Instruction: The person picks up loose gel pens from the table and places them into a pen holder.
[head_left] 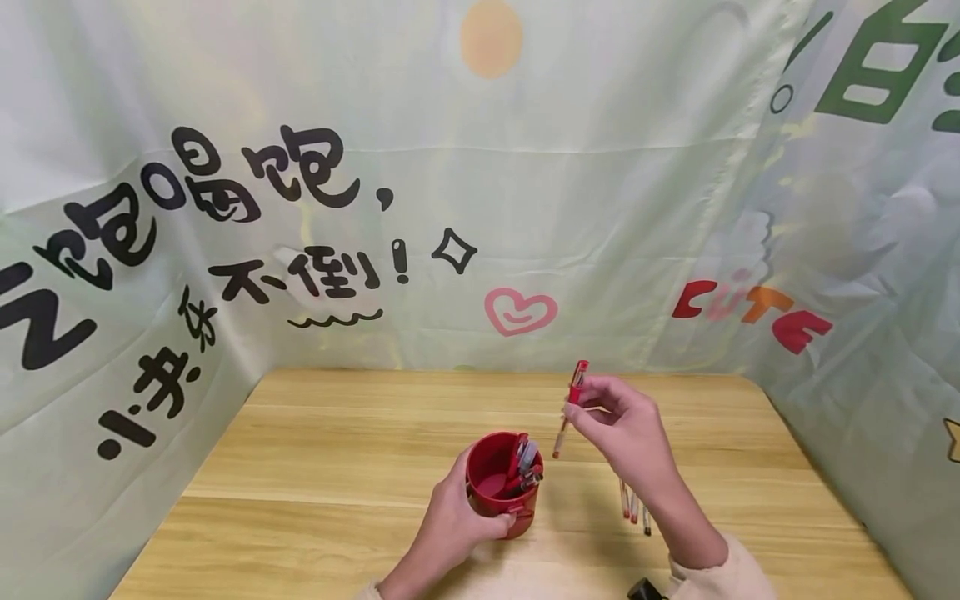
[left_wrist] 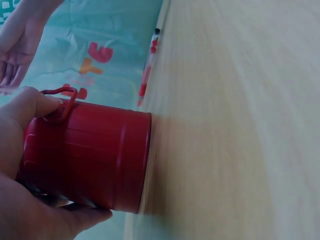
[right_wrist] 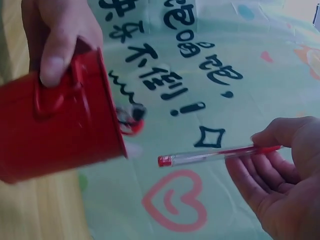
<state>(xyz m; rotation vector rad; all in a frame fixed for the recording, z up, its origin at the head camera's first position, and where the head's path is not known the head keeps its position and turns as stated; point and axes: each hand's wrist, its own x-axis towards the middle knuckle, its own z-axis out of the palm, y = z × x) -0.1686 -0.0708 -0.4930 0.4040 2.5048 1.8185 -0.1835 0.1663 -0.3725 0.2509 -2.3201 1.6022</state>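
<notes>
A red metal cup (head_left: 501, 492) with a small side handle stands on the table, several pens (head_left: 528, 467) leaning inside it. My left hand (head_left: 463, 510) grips the cup around its side, thumb at the handle, as the left wrist view also shows. To the right and above the rim, my right hand (head_left: 626, 425) pinches a red-capped gel pen (head_left: 573, 400) between thumb and fingers. The pen is clear of the cup and tilted, its red end (right_wrist: 165, 160) towards the cup's mouth in the right wrist view.
Several more pens (head_left: 634, 506) lie on the wooden table (head_left: 337, 467), partly hidden beneath the right forearm. A black object (head_left: 645, 590) shows at the bottom edge, its kind unclear. A printed cloth (head_left: 600, 208) surrounds the table's back and sides.
</notes>
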